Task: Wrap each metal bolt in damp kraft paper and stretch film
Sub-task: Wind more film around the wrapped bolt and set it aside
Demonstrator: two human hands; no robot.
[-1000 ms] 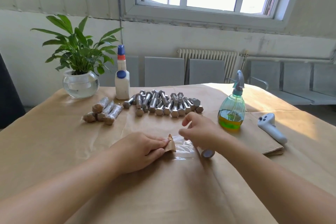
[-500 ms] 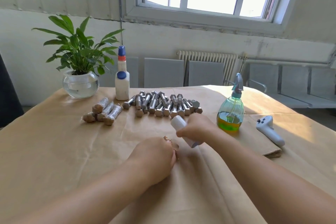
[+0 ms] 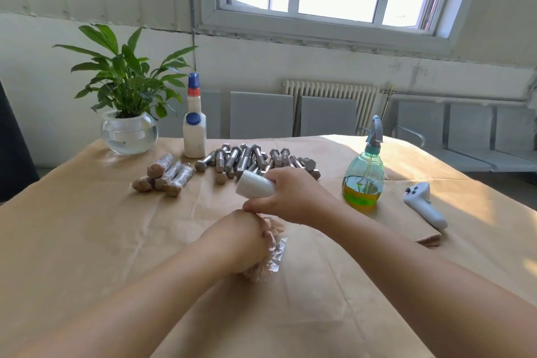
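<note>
Our left hand (image 3: 235, 241) grips the paper-wrapped bolt (image 3: 268, 253), film clinging beside our fingers; just above, our right hand (image 3: 290, 197) clutches the stretch film roll (image 3: 254, 184).

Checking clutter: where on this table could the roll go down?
Bare kraft-covered table lies left of the left hand, below the film-wrapped bolts, and along the near edge. Crowded: bare steel bolts through green spray bottle to white controller.
</note>
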